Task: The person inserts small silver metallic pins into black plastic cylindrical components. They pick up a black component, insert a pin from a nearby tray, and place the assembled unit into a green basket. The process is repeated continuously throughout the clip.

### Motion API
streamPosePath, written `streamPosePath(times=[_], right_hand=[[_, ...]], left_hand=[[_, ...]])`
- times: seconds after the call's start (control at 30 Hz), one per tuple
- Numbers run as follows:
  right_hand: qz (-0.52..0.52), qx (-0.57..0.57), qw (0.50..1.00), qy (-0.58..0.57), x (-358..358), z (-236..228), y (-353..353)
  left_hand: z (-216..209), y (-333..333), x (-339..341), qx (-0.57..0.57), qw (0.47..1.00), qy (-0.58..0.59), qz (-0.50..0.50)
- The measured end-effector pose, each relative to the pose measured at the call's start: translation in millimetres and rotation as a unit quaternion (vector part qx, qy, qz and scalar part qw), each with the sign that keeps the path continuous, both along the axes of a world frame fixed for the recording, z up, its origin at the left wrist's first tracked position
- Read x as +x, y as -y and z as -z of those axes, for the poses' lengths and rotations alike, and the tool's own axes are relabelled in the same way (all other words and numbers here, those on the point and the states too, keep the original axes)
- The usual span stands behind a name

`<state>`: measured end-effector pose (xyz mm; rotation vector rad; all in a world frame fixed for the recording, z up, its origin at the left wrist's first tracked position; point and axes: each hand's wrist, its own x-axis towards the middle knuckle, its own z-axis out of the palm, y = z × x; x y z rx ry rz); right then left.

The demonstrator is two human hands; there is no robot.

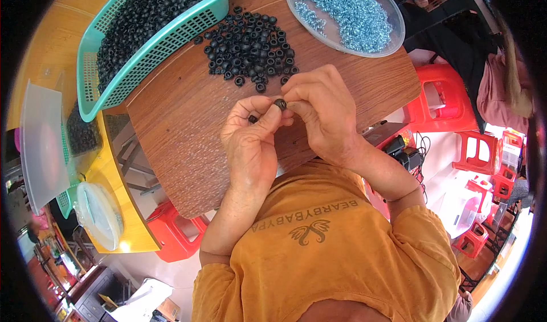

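Head view, nearest the body: the left hand (250, 145) is nearly closed, and a small black piece (280, 104) with a round opening is pinched between its thumb and forefinger, at one o'clock from the palm. A second black piece (253, 119) is tucked by its curled fingers, at twelve o'clock from the wrist. The right hand (323, 108) is drawn into a pinch, its fingertips brought to the first piece, which lies at nine o'clock from it; whether anything else is gripped there cannot be told. The left forearm (236, 214) is raised from seven o'clock; the right forearm (384, 165) is angled in from between four and five, elbow bent. Both hands are held over a brown table (171, 140). Beyond them, at eleven o'clock, a loose heap of black pieces (250, 48) is spread. Farther out, a teal basket (162, 44) is filled with similar pieces at ten o'clock, and blue bits (362, 14) are held in a clear tub (356, 52) at one o'clock.
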<state>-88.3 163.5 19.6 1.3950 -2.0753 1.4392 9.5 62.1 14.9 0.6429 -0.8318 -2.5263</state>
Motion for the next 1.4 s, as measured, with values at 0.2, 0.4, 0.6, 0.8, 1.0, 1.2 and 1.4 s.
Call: streamPosePath(times=[0.2, 0.4, 0.6, 0.8, 1.0, 1.2, 1.4], right_hand=[[0.006, 0.009, 0.991, -0.133, -4, 1, 2], [0.006, 0.059, 0.985, -0.161, -6, -6, -3], [-0.014, 0.046, 0.997, -0.057, -7, -7, -4], [-0.015, 0.042, 0.996, -0.078, -8, -5, -4], [-0.046, 0.148, 0.976, -0.154, -14, -21, -7], [-0.093, 0.16, 0.982, -0.035, -23, -22, -7], [-0.052, 0.182, 0.974, 0.127, -22, -26, -4]], left_hand=[[1, -2, -1, -0.021, 1.0, 0.012, 0.001], [1, -2, -1, 0.0, 1.0, 0.018, 0.011], [4, -1, -1, 0.046, 0.998, 0.007, 0.03], [5, -2, -1, 0.045, 0.999, -0.008, 0.028], [2, -7, -3, -0.033, 0.999, 0.013, 0.003], [5, -5, -3, -0.038, 0.999, 0.024, 0.009], [8, -4, -1, -0.012, 0.999, 0.002, 0.029]])
